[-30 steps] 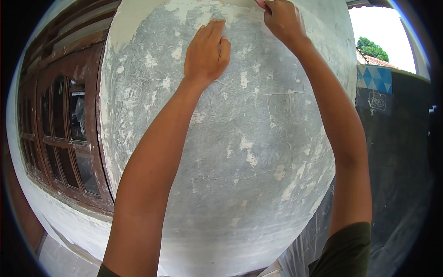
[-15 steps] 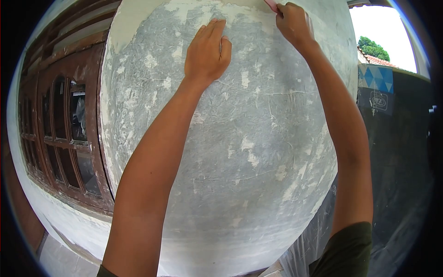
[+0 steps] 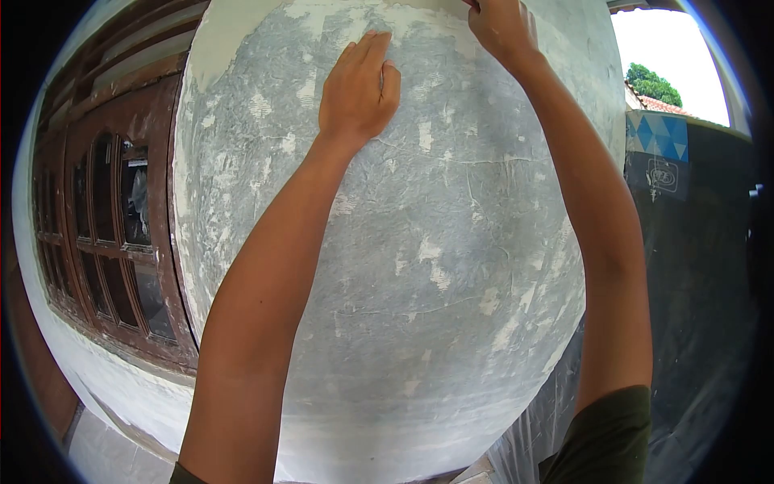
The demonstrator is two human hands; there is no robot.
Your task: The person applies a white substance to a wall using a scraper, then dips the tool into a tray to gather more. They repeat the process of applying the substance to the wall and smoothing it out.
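Note:
A grey wall (image 3: 403,226) with rough, patchy white marks fills the middle of the view. Against its upper part rests my left hand (image 3: 360,89), open, fingers stretched upward and thumb slightly apart. Higher up and to the right, my right hand (image 3: 501,34) is closed around a pink tool (image 3: 471,4), which is almost wholly cut off by the top edge; its kind cannot be made out. A smooth cream coat (image 3: 230,32) covers the wall's upper left and runs along the top, close to both hands.
On the left is a brown wooden window (image 3: 113,234) with glass panes and paint-spattered frames. A large dark panel (image 3: 701,282) with a blue-and-white triangle pattern (image 3: 657,135) stands on the right. Clear plastic sheeting (image 3: 532,427) hangs at the lower right.
My right hand has shifted left and upward, carrying the pink tool mostly out of the frame. The left hand stays nearly in place on the wall.

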